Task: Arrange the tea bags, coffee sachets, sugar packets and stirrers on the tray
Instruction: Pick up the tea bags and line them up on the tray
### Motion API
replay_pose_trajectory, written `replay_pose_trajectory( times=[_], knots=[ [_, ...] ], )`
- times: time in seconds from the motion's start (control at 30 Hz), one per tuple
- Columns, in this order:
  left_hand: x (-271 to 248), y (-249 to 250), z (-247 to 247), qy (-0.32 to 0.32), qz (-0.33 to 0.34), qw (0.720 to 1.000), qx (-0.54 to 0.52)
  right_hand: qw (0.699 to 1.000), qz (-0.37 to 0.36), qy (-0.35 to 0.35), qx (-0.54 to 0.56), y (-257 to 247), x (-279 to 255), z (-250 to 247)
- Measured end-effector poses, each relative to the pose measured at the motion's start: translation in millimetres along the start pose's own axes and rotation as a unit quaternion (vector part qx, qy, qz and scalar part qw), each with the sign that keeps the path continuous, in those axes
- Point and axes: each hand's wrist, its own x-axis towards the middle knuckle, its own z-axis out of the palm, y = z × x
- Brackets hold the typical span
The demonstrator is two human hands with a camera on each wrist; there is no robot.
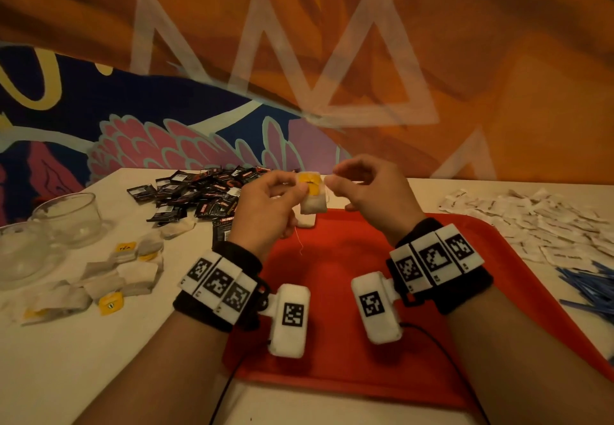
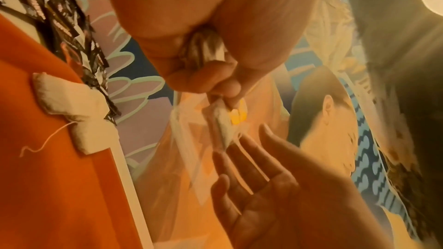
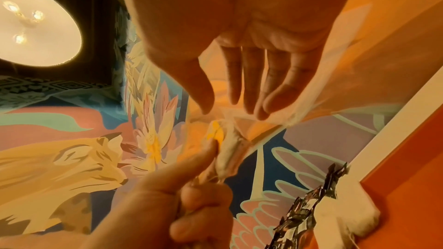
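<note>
Head view: the left hand (image 1: 265, 207) pinches a tea bag (image 1: 311, 200) by its yellow tag, held above the far edge of the red tray (image 1: 332, 325). The right hand (image 1: 368, 192) is loosely curled beside the bag; whether it has hold of the string cannot be told. Another tea bag (image 1: 305, 222) on the tray's far edge is mostly hidden behind the left hand. On the surface (image 1: 99, 358), loose tea bags (image 1: 109, 278) lie left of the tray; one tag reads "TEA". The print on the black coffee sachets (image 1: 206, 193) is too blurred to read, as is that on the white sugar packets (image 1: 548, 222). The blue stirrers (image 1: 591, 288) are cut off at the right edge.

Left wrist view: the thumb and fingers grip the bag (image 2: 223, 128); more bags are bunched in the palm.

Right wrist view: the fingers (image 3: 273, 90) are straight and spread, touching nothing.
</note>
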Motion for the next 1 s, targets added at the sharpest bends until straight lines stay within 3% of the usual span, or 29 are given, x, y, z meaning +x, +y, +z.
replay_pose_trajectory(
  times=[0.13, 0.5, 0.63, 0.73, 1.0],
  knots=[
    [-0.2, 2.4, -1.3, -0.02, -0.016, 0.998, -0.056, 0.997, 0.012, -0.07, 0.011, 0.0, -5.8, 6.5],
    [-1.0, 0.7, -4.9, -0.036, 0.031, 0.999, 0.003, 0.997, -0.031, -0.064, 0.006, 9.7, -5.4, 15.8],
    [1.3, 0.3, -6.5, -0.001, 0.037, 0.999, -0.011, 0.998, -0.033, -0.044, 0.018, 13.1, -3.1, 15.1],
    [1.7, -0.2, -8.3, 0.004, 0.035, 0.999, -0.013, 0.996, -0.026, -0.09, -0.002, 10.2, -8.0, 15.1],
    [0.6, 2.4, -11.4, -0.008, 0.014, 0.999, -0.029, 0.997, -0.031, -0.059, -0.039, 9.7, -10.3, 22.9]
  ],
)
